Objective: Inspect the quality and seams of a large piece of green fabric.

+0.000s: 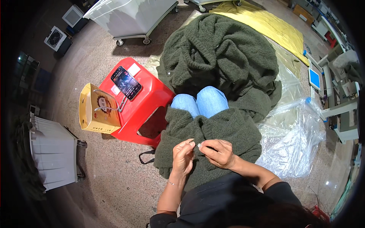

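Note:
A dark green knitted garment (235,131) lies bunched across my lap, over blue jeans (211,102). Just above it, my left hand (183,157) is closed in a pinch, thumb against forefinger. Whatever it may hold is too small to make out. Close beside it, my right hand (218,152) pinches a small, clear whitish piece (199,145) at its fingertips, facing the left fingertips. What kind of piece this is cannot be told. In front of my knees rises a large heap of the same dark green knitwear (228,53), with a few tiny light specks on it.
On my left, a red plastic stool (152,91) carries a phone (126,83) and scissors (122,103); a yellow paper bag (91,114) stands against it. White wheeled bins (57,152) stand left and ahead. Clear plastic sheeting (292,148) and yellow cloth (273,28) cover floor areas; machine tables (342,110) line the right.

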### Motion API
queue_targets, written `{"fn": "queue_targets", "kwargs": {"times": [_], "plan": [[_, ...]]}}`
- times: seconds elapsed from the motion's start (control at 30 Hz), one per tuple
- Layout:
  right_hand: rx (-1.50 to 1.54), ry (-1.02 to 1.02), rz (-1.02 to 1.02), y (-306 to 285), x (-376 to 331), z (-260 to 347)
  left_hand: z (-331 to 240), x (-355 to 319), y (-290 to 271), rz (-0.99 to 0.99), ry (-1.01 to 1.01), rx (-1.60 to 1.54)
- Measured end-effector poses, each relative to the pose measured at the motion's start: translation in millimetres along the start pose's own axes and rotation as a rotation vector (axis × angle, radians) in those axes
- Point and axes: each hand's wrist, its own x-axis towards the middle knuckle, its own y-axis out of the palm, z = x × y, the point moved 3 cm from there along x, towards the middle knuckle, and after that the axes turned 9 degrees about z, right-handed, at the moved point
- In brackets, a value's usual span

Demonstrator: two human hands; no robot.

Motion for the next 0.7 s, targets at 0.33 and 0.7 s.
{"fn": "queue_targets", "kwargs": {"times": [0.33, 0.7], "plan": [[0.166, 0.262, 0.097, 3, 7, -2, 1, 1, -12, 0.110, 0.129, 0.237], [0.267, 0.413, 0.573, -7, 26, -7, -9, -1, -7, 0.111, 0.342, 0.604]]}}
